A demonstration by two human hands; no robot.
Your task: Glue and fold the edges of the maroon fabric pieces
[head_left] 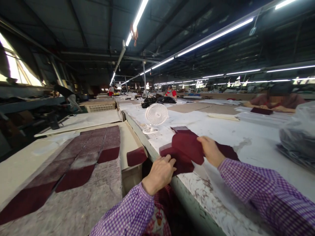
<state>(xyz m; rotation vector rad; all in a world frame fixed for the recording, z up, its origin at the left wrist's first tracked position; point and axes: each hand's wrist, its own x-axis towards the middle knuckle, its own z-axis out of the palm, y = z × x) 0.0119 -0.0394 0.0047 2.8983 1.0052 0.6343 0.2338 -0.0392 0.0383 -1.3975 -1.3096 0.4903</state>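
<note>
A stack of dark red fabric pieces lies on the white worktable in front of me. My left hand pinches the near edge of the stack, fingers curled on the fabric. Over the top piece my right hand is closed, gripping it from the right side. Both arms wear purple checked sleeves.
A small white desk fan stands just beyond the stack. Left of me a lower table holds rows of dark red pieces on grey felt. A clear plastic bag lies at right. Other people work at tables far behind.
</note>
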